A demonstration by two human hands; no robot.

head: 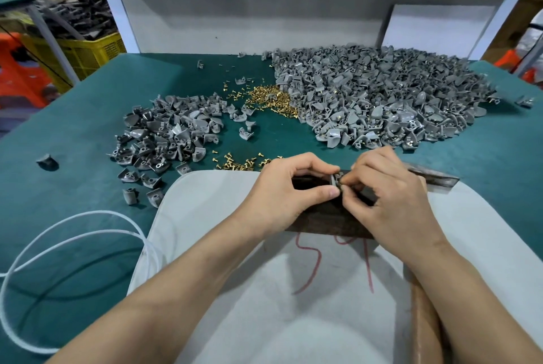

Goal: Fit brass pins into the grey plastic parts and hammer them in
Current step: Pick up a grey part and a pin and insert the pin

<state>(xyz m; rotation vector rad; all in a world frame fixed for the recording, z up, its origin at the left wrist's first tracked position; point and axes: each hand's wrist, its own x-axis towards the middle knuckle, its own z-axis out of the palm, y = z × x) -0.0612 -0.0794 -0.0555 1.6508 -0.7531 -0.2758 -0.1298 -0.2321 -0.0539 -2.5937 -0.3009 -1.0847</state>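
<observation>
My left hand (289, 190) pinches a small grey plastic part (335, 181) between thumb and fingers, just above a dark metal block (329, 221). My right hand (393, 190) meets it from the right, its fingertips pinched at the part; what they hold is too small to tell. Loose brass pins (235, 163) lie just beyond my hands, and a bigger heap of brass pins (273, 98) sits mid-table. A wooden hammer handle (423, 319) lies under my right forearm.
A large pile of grey parts (382, 93) fills the back right of the green table (73, 134); a smaller pile (167, 131) lies at left. A white pad (205, 217) underlies the block. A white cord (73, 234) loops at lower left. A grey back panel (249, 11) closes the far edge.
</observation>
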